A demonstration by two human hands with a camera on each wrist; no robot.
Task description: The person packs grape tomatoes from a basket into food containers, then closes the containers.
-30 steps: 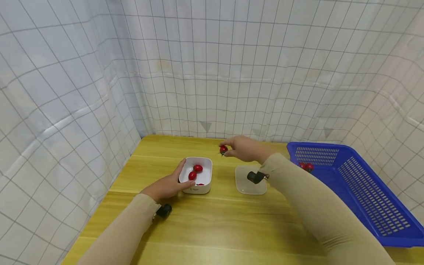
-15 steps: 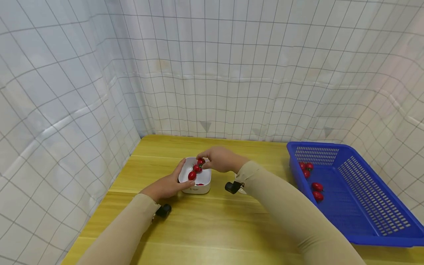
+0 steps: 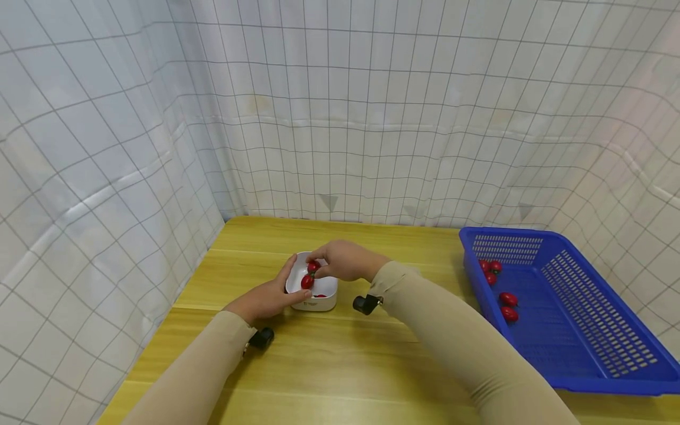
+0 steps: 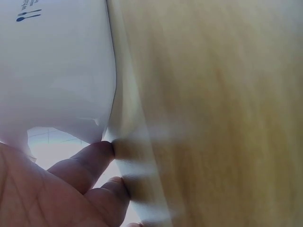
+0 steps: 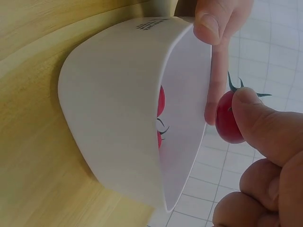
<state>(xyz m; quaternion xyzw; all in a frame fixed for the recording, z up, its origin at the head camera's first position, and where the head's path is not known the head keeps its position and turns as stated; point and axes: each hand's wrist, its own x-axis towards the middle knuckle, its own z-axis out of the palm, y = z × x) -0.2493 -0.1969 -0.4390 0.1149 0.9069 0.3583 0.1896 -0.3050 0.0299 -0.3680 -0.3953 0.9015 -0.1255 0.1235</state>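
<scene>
Right hand (image 3: 345,260) pinches a cherry tomato (image 5: 229,117) over the white bowl (image 3: 313,289), which the left hand (image 3: 265,298) grips. Tomato looks light, smooth, squashable; gentle sideways fingertip pinch suits.

The right hand (image 5: 265,156) pinches a cherry tomato (image 5: 228,124) beside the white bowl's (image 5: 113,118) rim.
</scene>
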